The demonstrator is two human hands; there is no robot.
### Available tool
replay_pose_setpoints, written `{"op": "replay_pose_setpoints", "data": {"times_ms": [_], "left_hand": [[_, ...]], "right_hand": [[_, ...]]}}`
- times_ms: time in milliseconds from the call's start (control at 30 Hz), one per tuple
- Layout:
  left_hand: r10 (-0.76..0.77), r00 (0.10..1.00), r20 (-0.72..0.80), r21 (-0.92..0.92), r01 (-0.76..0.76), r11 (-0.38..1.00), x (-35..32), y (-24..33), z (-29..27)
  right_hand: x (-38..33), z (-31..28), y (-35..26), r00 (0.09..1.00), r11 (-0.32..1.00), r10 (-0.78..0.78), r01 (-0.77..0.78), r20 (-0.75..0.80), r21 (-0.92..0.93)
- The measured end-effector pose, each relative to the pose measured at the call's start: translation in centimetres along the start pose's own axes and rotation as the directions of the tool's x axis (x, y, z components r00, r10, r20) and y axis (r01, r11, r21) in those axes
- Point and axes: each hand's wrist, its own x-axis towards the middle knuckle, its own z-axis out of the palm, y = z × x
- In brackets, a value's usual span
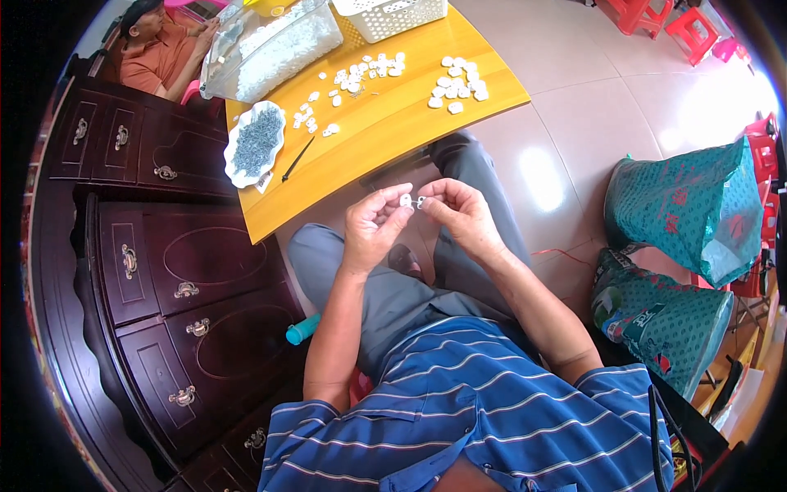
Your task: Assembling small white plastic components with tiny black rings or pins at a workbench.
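Note:
Above my lap, just off the table's near edge, my left hand [373,225] pinches a small white plastic piece [406,200] between thumb and fingers. Right beside it, my right hand [466,215] pinches a second small white piece [421,202] with a hole in it. The two pieces nearly meet; whether something thin joins them is too small to tell. On the yellow wooden table [369,148] lie a loose cluster of small white pieces [352,80] and a separate group of rounder white pieces [456,92] to the right.
A white scalloped dish [230,156] holds many small grey metal parts, with a thin black pointed tool [297,159] beside it. A clear bin [328,34] of white pieces and a white basket [392,25] stand farther back. Dark cabinets [205,254] line the left; green sacks [668,205] stand right.

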Motion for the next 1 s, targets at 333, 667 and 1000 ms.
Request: {"op": "replay_pose_setpoints", "data": {"times_ms": [333, 667, 1000], "left_hand": [[-0.008, 1.000, 0.006, -0.014, 0.008, 1.000, 0.09, -0.26, -0.13], [-0.033, 0.999, 0.017, -0.032, 0.033, 0.999, 0.06, -0.23, -0.09], [-0.046, 0.998, 0.039, -0.003, 0.047, 0.999, 0.02, -0.13, 0.14]], "right_hand": [[-0.08, 0.25, -0.10, 0.998, 0.994, -0.055, 0.054, -0.010, -0.098], [-0.03, 0.17, -0.05, 0.994, 0.978, -0.102, 0.093, -0.038, -0.188], [0.00, 0.10, 0.30, 0.992, 0.971, -0.120, 0.111, -0.034, -0.212]]}}
